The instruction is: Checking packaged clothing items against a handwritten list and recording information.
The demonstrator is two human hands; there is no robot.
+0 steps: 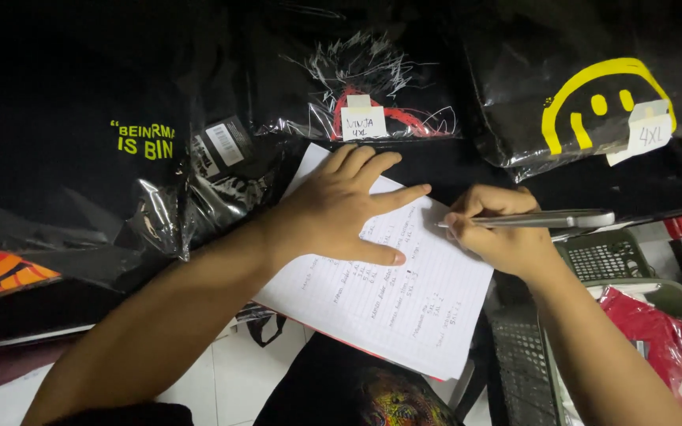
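You see everything through a single head-worn camera, looking steeply down from just above your own forearms. It faces forward over a dark work surface, close enough that the lined paper (380,292) fills the middle of the frame and both arms enter from the bottom edge. Bagged black shirts (372,87) run along the top, farthest from you. White floor tiles (230,371) show at the lower edge, a grey basket (665,296) at lower right. No second view overlaps it.

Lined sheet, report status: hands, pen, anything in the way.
Left hand flat on lined sheet, pinning it. Right hand gripping silver pen, tip on paper. Bagged black shirts around; nothing blocking.
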